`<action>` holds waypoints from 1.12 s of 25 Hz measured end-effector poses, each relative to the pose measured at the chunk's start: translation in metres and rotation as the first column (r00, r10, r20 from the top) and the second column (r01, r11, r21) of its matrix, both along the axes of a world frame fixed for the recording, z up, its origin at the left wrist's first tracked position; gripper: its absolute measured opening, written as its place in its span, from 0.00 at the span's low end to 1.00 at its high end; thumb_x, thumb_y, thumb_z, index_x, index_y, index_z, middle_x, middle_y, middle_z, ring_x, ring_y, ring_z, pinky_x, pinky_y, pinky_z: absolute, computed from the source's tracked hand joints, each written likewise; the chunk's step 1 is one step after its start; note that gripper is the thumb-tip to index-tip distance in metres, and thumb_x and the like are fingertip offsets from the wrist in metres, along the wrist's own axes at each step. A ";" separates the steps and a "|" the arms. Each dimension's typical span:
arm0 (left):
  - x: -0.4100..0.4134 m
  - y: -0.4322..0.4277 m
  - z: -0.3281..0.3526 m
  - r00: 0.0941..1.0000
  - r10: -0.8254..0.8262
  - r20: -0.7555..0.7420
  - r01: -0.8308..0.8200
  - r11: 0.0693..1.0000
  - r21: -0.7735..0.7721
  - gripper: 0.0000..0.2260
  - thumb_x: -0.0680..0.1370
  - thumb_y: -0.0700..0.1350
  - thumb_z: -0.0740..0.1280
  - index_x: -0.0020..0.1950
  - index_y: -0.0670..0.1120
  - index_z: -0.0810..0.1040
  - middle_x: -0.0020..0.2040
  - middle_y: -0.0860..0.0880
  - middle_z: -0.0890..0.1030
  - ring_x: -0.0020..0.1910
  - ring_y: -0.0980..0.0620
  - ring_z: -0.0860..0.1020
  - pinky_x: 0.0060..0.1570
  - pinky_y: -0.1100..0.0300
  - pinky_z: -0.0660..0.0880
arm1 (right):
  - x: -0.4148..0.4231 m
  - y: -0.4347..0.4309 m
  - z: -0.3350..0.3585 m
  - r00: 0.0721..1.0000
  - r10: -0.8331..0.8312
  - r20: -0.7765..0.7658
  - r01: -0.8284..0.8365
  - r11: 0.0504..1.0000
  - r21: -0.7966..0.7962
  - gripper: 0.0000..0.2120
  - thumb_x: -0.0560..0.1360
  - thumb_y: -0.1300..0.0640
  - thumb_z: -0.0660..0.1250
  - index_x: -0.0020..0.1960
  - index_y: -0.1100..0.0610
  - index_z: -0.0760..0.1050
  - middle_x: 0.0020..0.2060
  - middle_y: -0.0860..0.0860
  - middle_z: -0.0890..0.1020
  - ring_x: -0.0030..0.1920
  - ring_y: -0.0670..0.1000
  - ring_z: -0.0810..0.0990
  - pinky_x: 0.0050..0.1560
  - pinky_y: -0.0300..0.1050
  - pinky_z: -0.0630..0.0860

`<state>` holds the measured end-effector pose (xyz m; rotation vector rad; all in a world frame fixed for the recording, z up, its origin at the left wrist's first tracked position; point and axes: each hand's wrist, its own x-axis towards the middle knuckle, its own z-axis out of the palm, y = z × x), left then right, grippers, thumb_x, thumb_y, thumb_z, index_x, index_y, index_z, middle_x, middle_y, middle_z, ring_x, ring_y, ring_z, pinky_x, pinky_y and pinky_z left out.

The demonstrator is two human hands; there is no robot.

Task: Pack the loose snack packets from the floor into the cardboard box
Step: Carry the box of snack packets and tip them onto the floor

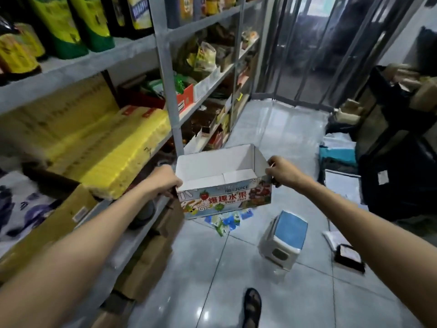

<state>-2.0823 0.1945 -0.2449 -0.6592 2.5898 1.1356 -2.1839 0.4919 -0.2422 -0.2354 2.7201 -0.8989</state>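
Observation:
I hold an open cardboard box (224, 197) in the air over the floor. It has a white inside, fruit pictures on its front, and nothing in it. My left hand (165, 181) grips its left end. My right hand (281, 170) grips its right end, thumb over the rim. Several loose snack packets (227, 221), blue, green and white, lie in a small heap on the grey tiled floor right under the box, partly hidden by it.
Metal shelves (165, 91) full of goods and cartons run along the left. A small blue-topped stool (283, 237) stands on the floor to the right of the packets. Black bags (397, 162) and parcels crowd the right side. My sandalled foot (253, 306) shows at the bottom.

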 end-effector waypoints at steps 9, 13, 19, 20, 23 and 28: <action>-0.178 0.008 -0.011 0.958 0.277 0.076 -0.282 0.957 0.072 0.03 0.72 0.32 0.65 0.45 0.33 0.77 0.35 0.42 0.81 0.26 0.49 0.81 0.19 0.65 0.73 | -0.244 -0.043 -0.009 0.970 0.237 0.048 -0.242 0.960 0.142 0.10 0.74 0.64 0.59 0.54 0.63 0.73 0.43 0.61 0.81 0.35 0.58 0.79 0.32 0.46 0.76; -0.234 -0.015 -0.044 0.940 0.328 0.090 -0.333 0.942 0.036 0.00 0.73 0.32 0.65 0.42 0.35 0.75 0.29 0.46 0.77 0.22 0.53 0.78 0.17 0.67 0.69 | -0.310 -0.078 -0.032 0.952 0.290 0.099 -0.305 0.925 0.225 0.11 0.74 0.62 0.59 0.54 0.64 0.73 0.45 0.60 0.81 0.38 0.58 0.82 0.40 0.51 0.80; -0.302 -0.044 -0.066 0.931 0.362 0.057 -0.362 0.932 0.001 0.04 0.72 0.35 0.66 0.37 0.39 0.76 0.38 0.41 0.84 0.31 0.46 0.83 0.31 0.54 0.82 | -0.377 -0.113 -0.029 0.966 0.247 0.078 -0.259 0.927 0.272 0.10 0.76 0.60 0.60 0.56 0.61 0.72 0.46 0.57 0.78 0.43 0.56 0.79 0.39 0.46 0.77; -0.309 -0.045 -0.070 0.928 0.367 0.066 -0.367 0.930 -0.011 0.03 0.71 0.36 0.66 0.37 0.39 0.76 0.39 0.41 0.84 0.33 0.44 0.84 0.36 0.51 0.83 | -0.388 -0.120 -0.028 0.961 0.268 0.065 -0.274 0.911 0.307 0.11 0.76 0.59 0.59 0.57 0.60 0.72 0.47 0.56 0.78 0.44 0.55 0.78 0.38 0.45 0.75; -0.330 -0.055 -0.079 0.909 0.407 0.085 -0.408 0.913 -0.008 0.02 0.71 0.37 0.67 0.39 0.39 0.77 0.40 0.41 0.84 0.36 0.44 0.84 0.38 0.50 0.83 | -0.420 -0.144 -0.032 0.944 0.331 0.022 -0.317 0.882 0.349 0.09 0.77 0.57 0.59 0.55 0.57 0.72 0.46 0.55 0.78 0.42 0.53 0.76 0.37 0.43 0.71; -0.362 -0.072 -0.100 0.815 0.556 0.162 -0.578 0.795 0.181 0.03 0.72 0.33 0.64 0.42 0.35 0.78 0.35 0.41 0.83 0.29 0.46 0.81 0.32 0.54 0.82 | -0.478 -0.175 -0.059 0.871 0.481 0.100 -0.482 0.798 0.361 0.06 0.76 0.59 0.60 0.53 0.57 0.72 0.43 0.54 0.77 0.41 0.53 0.77 0.37 0.44 0.73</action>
